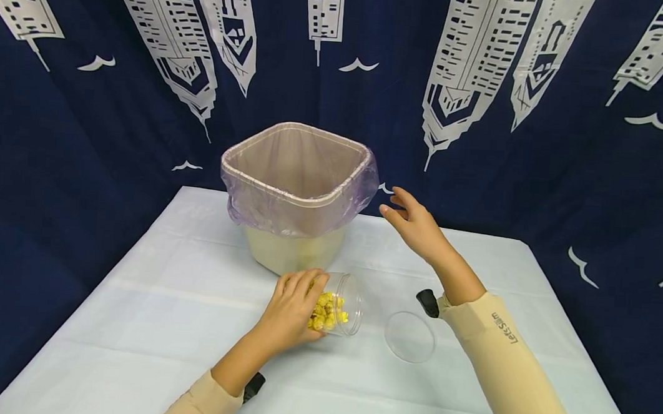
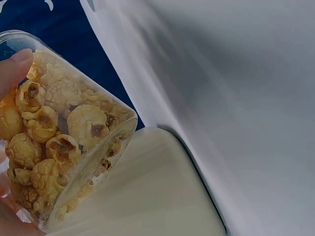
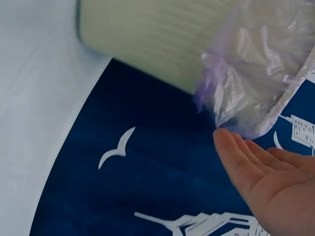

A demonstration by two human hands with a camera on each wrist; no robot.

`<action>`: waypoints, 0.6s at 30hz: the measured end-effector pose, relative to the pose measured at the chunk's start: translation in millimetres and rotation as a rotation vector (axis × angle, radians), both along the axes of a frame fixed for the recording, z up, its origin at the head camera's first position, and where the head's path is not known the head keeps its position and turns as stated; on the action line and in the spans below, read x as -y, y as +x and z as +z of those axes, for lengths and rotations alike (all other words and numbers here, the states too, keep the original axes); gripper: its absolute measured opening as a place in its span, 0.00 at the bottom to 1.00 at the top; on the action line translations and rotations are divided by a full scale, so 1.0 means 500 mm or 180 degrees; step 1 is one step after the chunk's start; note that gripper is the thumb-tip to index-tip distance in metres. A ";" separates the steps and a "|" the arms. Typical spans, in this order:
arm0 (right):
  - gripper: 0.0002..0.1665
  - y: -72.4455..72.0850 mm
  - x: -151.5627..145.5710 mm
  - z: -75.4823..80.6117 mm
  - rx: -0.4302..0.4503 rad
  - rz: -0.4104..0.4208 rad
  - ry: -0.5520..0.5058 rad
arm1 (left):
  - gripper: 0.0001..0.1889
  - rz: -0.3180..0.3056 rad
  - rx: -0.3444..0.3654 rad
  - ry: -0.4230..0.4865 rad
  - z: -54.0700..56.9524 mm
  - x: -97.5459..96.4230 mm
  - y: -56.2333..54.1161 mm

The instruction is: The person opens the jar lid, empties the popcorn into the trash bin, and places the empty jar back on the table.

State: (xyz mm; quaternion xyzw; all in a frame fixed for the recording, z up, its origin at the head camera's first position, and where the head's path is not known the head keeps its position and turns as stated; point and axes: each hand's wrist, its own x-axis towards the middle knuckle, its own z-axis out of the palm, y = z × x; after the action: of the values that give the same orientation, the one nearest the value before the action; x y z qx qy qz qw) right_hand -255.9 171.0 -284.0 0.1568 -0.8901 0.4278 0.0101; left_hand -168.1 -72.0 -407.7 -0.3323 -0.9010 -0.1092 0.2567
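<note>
In the head view my left hand (image 1: 288, 314) grips a clear plastic jar (image 1: 352, 300) tipped on its side, its mouth toward the right. Yellow popcorn (image 1: 326, 313) fills part of the jar. The left wrist view shows the jar's base and popcorn kernels (image 2: 63, 125) close up, with fingers wrapped around its side. My right hand (image 1: 417, 230) holds nothing, raised beside the right edge of a bin (image 1: 290, 250) lined with a thin purple bag (image 1: 303, 217). Loosely extended fingers come close to the bag's edge in the right wrist view.
A clear round lid (image 1: 409, 337) lies on the white-covered table (image 1: 153, 285), right of the jar. The bin stands at the table's back, behind the jar. A navy curtain (image 1: 115, 139) with white building prints hangs behind and at both sides.
</note>
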 end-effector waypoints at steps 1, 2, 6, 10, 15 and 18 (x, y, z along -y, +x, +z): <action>0.42 -0.005 0.007 0.006 0.0036 0.0019 -0.0138 | 0.55 0.0000 -0.0024 0.0009 -0.001 -0.001 -0.001; 0.42 -0.010 0.014 0.012 0.0072 0.0043 -0.0277 | 0.55 -0.0003 -0.0046 0.0017 -0.002 -0.002 -0.001; 0.40 -0.028 0.044 0.024 0.0194 0.0093 -0.0711 | 0.55 -0.0019 -0.0081 0.0028 -0.006 -0.002 -0.001; 0.39 -0.049 0.071 0.035 0.0279 0.0114 -0.1006 | 0.56 -0.0036 -0.0040 0.0035 -0.007 -0.003 -0.002; 0.40 -0.070 0.101 0.043 0.0469 -0.0020 -0.1272 | 0.56 -0.0044 -0.0030 0.0052 -0.007 -0.004 -0.003; 0.41 -0.079 0.120 0.043 0.0599 -0.0168 -0.1485 | 0.56 -0.0056 -0.0045 0.0081 -0.008 -0.003 -0.003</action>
State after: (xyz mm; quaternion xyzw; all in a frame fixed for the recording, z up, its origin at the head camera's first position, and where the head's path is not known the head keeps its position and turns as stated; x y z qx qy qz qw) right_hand -295.3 111.0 -262.3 0.0864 -0.7681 0.6340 -0.0258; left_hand -169.7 -70.3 -411.8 -0.3377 -0.8947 -0.1206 0.2662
